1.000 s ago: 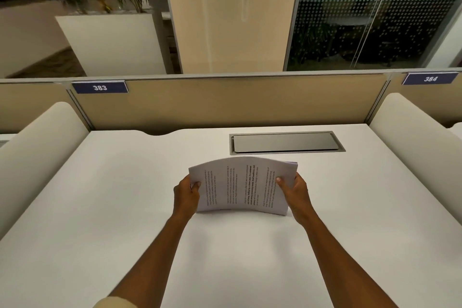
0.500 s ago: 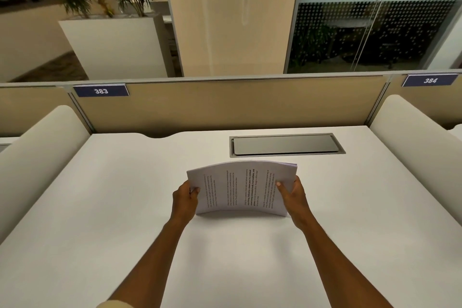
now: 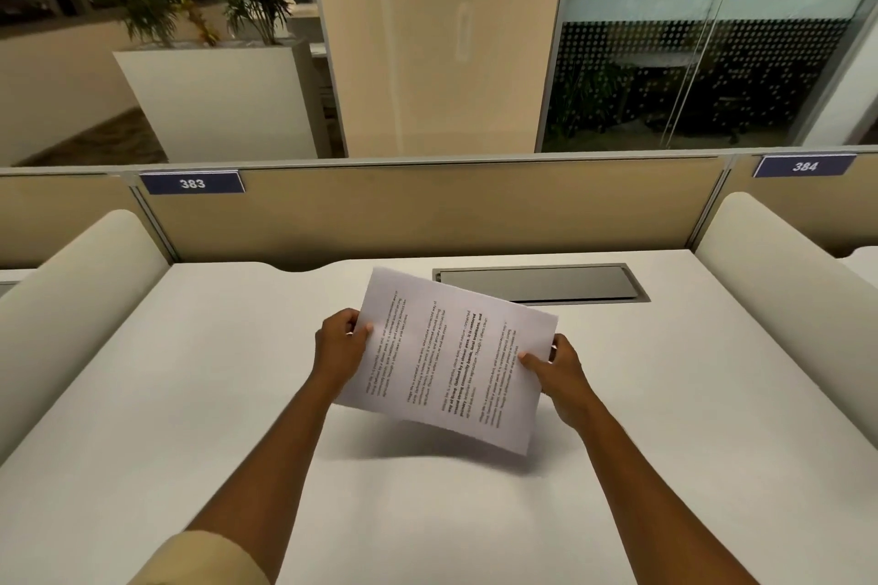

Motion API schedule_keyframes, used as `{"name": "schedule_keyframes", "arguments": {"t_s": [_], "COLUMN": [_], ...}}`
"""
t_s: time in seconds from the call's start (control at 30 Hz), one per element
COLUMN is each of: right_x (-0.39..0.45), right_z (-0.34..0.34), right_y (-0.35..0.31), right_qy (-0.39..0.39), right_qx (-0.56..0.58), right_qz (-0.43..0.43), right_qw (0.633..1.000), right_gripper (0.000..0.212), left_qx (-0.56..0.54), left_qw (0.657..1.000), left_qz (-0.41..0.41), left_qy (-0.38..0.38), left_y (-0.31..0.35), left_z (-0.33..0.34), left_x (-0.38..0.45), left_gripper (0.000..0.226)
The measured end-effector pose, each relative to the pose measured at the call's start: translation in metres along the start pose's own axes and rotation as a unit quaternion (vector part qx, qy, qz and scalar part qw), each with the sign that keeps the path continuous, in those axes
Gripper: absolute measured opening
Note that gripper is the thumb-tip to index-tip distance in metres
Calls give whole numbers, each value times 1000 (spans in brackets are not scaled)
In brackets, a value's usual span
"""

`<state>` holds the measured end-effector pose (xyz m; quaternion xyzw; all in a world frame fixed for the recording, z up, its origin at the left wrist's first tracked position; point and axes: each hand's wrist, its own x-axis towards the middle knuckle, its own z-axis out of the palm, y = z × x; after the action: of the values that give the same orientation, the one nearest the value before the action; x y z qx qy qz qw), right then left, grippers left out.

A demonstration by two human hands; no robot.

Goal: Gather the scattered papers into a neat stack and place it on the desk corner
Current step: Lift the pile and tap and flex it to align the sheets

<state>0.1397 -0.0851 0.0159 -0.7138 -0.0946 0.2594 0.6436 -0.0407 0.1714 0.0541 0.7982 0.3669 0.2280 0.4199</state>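
A stack of white printed papers (image 3: 451, 359) hangs in the air above the middle of the white desk (image 3: 190, 394), tilted with its left end higher and farther. My left hand (image 3: 339, 344) grips the stack's left short edge, thumb on top. My right hand (image 3: 556, 371) grips the right short edge, thumb on the printed face. A shadow lies on the desk below the stack. No loose sheets show elsewhere on the desk.
A grey cable flap (image 3: 537, 283) is set into the desk behind the papers. Beige partition panels (image 3: 427, 214) with number tags 383 (image 3: 192, 183) and 384 (image 3: 805, 166) close the back. Rounded white side dividers (image 3: 76, 295) (image 3: 784, 280) flank the desk.
The stack stood on its long edge on the desk, bowed between both hands. Now it is lifted off the surface, flattened and turned at a slant.
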Motion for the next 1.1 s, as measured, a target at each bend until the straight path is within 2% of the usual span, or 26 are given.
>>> {"name": "schedule_keyframes", "arguments": {"t_s": [0.13, 0.3, 0.47, 0.57, 0.7, 0.87, 1.1], "right_x": [4, 4, 7, 11, 10, 3, -4], "right_z": [-8, -23, -37, -35, -22, -4, -7], "right_y": [2, -1, -3, -10, -22, -34, -33], "right_qy": [-22, -17, -44, -68, -131, -173, -135], "right_qx": [40, 54, -86, -191, -252, -222, -169], "right_qz": [40, 20, -22, -50, -84, -99, -100], "right_qw": [998, 998, 995, 978, 955, 955, 971], "right_gripper": [48, 56, 43, 30, 23, 37, 22], "left_qx": [4, 12, 54, 77, 114, 140, 140], "left_qw": [1000, 997, 985, 976, 963, 942, 942], "left_qz": [18, 59, 124, 146, 177, 205, 204], "left_qy": [-8, -52, -106, -139, -168, -225, -228], "left_y": [12, 30, 58, 76, 100, 126, 126], "left_z": [-6, -16, -22, -22, -18, -10, -2], "left_x": [13, 25, 35, 39, 47, 51, 53], "left_gripper": [16, 10, 14, 12, 11, 11, 11]}}
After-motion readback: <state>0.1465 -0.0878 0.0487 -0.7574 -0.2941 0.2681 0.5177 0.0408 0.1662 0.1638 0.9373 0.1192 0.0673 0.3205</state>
